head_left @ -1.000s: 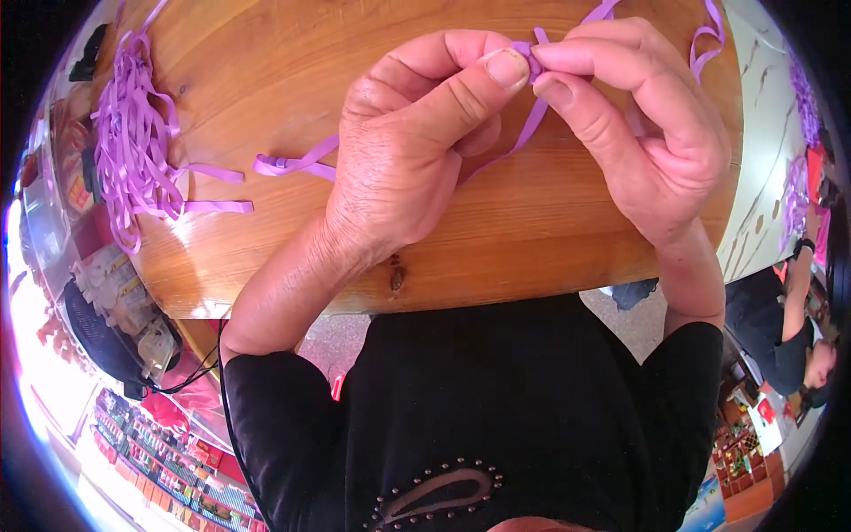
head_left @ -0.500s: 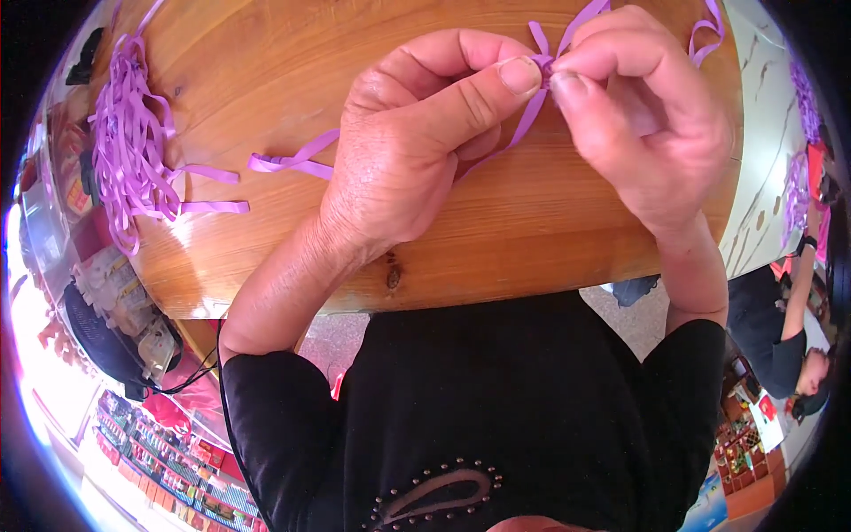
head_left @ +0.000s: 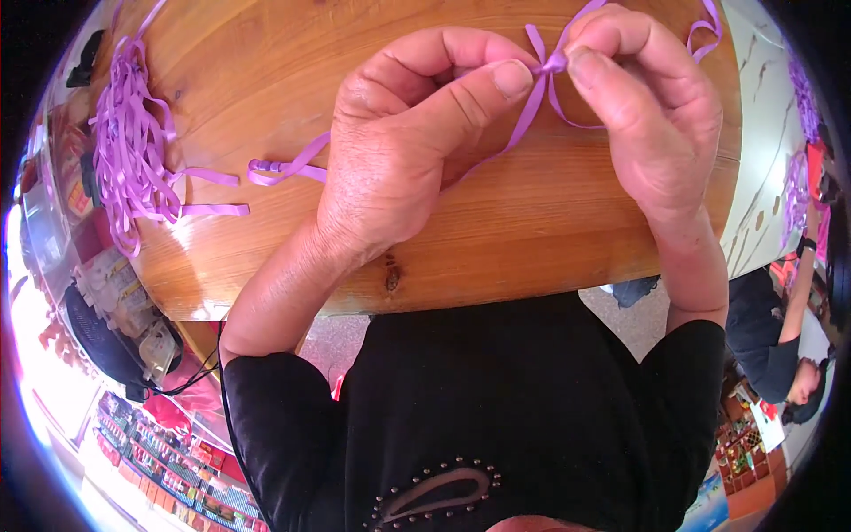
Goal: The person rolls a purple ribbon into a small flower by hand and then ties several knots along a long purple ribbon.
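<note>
A thin purple ribbon is pinched between my two hands above the far part of the wooden table. Thumb and forefinger of my left hand close on it just left of a small knot. On the knot's other side my right hand grips the ribbon the same way. A short ribbon end sticks up beside the knot, and a loop hangs below it. Left of my left hand lies a ribbon piece with a coiled or knotted end; where it runs under the hand is hidden.
A heap of purple ribbons lies on the wooden table at the left. Another ribbon loop rests near the far right edge. A white marbled surface adjoins the right side, where another person in dark clothing works beside more ribbons.
My fingertips have drawn slightly apart, so the knot now shows between them. My left hand has shifted a little left, and a loop has appeared below the knot.
</note>
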`<state>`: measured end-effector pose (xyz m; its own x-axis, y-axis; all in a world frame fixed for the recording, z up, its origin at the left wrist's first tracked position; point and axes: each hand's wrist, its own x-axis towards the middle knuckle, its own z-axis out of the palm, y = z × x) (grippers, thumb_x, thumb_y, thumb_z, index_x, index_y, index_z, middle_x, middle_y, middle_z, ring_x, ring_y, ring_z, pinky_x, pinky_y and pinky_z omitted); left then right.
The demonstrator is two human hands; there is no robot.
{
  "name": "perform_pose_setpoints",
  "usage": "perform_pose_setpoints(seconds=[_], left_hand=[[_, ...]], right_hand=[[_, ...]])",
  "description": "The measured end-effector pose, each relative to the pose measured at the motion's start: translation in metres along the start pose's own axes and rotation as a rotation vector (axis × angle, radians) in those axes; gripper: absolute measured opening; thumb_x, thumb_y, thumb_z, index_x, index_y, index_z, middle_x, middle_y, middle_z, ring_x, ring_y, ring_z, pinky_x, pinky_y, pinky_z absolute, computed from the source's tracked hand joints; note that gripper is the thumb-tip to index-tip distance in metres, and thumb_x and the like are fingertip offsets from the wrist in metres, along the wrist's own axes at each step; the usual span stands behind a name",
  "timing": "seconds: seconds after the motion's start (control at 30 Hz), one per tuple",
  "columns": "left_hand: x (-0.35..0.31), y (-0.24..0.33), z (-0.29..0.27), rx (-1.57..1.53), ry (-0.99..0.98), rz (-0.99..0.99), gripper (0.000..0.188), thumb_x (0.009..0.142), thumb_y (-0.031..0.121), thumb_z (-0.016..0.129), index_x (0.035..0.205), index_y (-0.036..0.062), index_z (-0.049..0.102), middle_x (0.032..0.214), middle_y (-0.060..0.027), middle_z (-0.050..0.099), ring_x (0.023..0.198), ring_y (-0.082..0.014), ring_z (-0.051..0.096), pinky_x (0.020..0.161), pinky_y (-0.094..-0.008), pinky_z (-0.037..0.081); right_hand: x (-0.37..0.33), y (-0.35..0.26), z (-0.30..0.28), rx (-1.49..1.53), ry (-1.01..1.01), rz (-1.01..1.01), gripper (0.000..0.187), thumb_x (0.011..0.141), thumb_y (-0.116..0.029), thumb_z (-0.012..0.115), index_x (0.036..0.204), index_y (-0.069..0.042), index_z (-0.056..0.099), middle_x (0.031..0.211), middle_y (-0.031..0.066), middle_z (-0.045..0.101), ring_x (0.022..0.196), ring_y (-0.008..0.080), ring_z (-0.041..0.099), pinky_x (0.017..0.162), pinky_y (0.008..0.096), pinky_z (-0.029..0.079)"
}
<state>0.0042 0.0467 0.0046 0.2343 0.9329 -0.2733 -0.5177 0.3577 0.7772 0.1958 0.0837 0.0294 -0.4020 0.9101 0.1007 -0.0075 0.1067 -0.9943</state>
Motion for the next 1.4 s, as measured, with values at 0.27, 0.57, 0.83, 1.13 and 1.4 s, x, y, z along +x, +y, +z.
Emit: perform_pose_setpoints(seconds=[0.27, 0.57, 0.83, 1.13, 1.4], left_hand=[[0.002, -0.001, -0.005, 0.043, -0.014, 0.024, 0.013, 0.091, 0.010, 0.057, 0.101, 0.0006, 0.059, 0.067, 0.0017, 0.051, 0.052, -0.0062, 0.039, 0.045, -0.0212, 0.029], [-0.001, 0.001, 0.002, 0.060, 0.026, -0.012, 0.013, 0.091, 0.009, 0.058, 0.099, 0.0001, 0.059, 0.070, 0.0001, 0.055, 0.053, -0.0063, 0.041, 0.045, -0.0204, 0.030], [-0.001, 0.009, 0.001, 0.333, 0.135, 0.114, 0.009, 0.089, 0.006, 0.060, 0.096, 0.0004, 0.062, 0.078, 0.0000, 0.060, 0.059, -0.0049, 0.048, 0.052, -0.0181, 0.038], [0.001, 0.012, -0.006, 0.284, 0.246, 0.224, 0.008, 0.086, 0.006, 0.066, 0.092, 0.0010, 0.065, 0.078, 0.0024, 0.062, 0.068, -0.0008, 0.052, 0.061, -0.0152, 0.042], [0.024, 0.048, -0.040, 1.232, 0.565, 0.792, 0.028, 0.084, 0.007, 0.067, 0.111, 0.0033, 0.062, 0.101, -0.0059, 0.064, 0.089, -0.0145, 0.060, 0.076, -0.0249, 0.048]], right_hand=[[0.003, -0.009, 0.008, -0.098, 0.029, 0.001, 0.015, 0.083, 0.004, 0.061, 0.098, 0.001, 0.059, 0.091, 0.0069, 0.056, 0.085, 0.0130, 0.054, 0.076, 0.0236, 0.043], [0.005, -0.030, 0.011, -0.764, -0.056, -0.479, 0.039, 0.072, -0.008, 0.076, 0.107, 0.002, 0.063, 0.092, 0.0105, 0.059, 0.080, 0.0218, 0.057, 0.071, 0.0289, 0.047], [0.008, -0.032, 0.012, -1.012, -0.035, -0.448, 0.018, 0.067, -0.003, 0.074, 0.082, 0.001, 0.066, 0.074, 0.0076, 0.058, 0.065, 0.0216, 0.053, 0.060, 0.0304, 0.041], [0.018, -0.016, -0.004, -0.979, -0.070, -0.543, 0.020, 0.071, -0.005, 0.073, 0.089, -0.001, 0.065, 0.082, 0.0090, 0.060, 0.072, 0.0259, 0.056, 0.064, 0.0331, 0.043], [0.023, -0.023, -0.016, -0.993, -0.317, -0.445, 0.029, 0.067, -0.007, 0.073, 0.094, -0.001, 0.066, 0.087, 0.0087, 0.061, 0.078, 0.0250, 0.058, 0.069, 0.0333, 0.044]])
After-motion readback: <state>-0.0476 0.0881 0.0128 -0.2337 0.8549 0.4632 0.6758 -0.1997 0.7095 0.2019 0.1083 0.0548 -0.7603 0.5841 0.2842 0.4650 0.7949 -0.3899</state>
